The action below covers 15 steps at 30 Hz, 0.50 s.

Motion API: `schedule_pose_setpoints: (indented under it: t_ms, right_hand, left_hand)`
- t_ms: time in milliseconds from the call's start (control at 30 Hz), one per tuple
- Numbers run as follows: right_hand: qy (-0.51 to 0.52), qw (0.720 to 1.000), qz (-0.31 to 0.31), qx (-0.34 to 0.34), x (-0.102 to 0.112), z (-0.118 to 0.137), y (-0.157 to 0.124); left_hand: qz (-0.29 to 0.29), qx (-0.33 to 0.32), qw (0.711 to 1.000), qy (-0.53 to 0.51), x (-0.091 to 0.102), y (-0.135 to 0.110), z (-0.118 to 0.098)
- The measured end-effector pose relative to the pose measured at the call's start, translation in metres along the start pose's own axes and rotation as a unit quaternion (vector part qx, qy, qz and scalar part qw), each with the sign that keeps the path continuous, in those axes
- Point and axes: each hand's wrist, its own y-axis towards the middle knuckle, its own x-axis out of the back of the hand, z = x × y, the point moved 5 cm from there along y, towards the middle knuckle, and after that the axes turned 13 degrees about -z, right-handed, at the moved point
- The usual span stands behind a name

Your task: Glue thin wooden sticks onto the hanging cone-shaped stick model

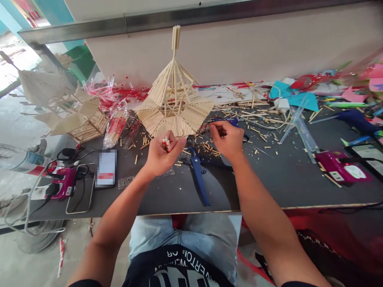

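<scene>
Standing beyond the hands on the dark tabletop (287,181), the stick model (175,87), peaked above and flared below, occupies the middle, presumably so that either hand may reach it. The left hand (163,154), its fingers curled inward, encloses a small cluster of pale, red-marked pieces (165,142); a closed palm probably keeps such pieces together while the thumb remains free. The right hand (228,139) is raised just beside the model's right edge, thumb and forefinger drawn near each other; whether they pinch a thin piece cannot be told. Between the forearms lies a blue-handled cutter (199,179), its handle towards the wearer, an arrangement that would suit a quick grasp. Short stick offcuts (209,150) are scattered around the model's foot, likely left where they fell. Farther left, a phone (106,167) lies flat and face up, perhaps for easy reading, while a second stick model (85,123) sits to one side, apart from the working space. A magenta power strip (344,167) rests at right, apparently clear of the arms.
</scene>
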Motion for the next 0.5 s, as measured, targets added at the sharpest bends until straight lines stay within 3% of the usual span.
schedule_pose_setpoints:
  t_ms: [167, 300, 400, 500]
  right_hand:
    - [0.012, 1.000, 0.002, 0.012, 0.002, 0.007, 0.000]
    - [0.022, 1.000, 0.011, 0.001, 0.000, 0.009, -0.001]
    - [0.022, 1.000, 0.003, -0.004, -0.001, 0.008, -0.001]
    - [0.026, 1.000, 0.000, -0.010, -0.002, 0.003, -0.002]
  left_hand:
    - [-0.014, -0.042, 0.999, 0.014, 0.000, -0.006, 0.004]
    - [-0.024, -0.035, 0.999, -0.002, 0.005, -0.009, 0.003]
    - [-0.063, -0.041, 0.997, -0.007, 0.015, -0.008, -0.002]
    - [-0.099, -0.087, 0.991, 0.037, 0.023, -0.006, -0.006]
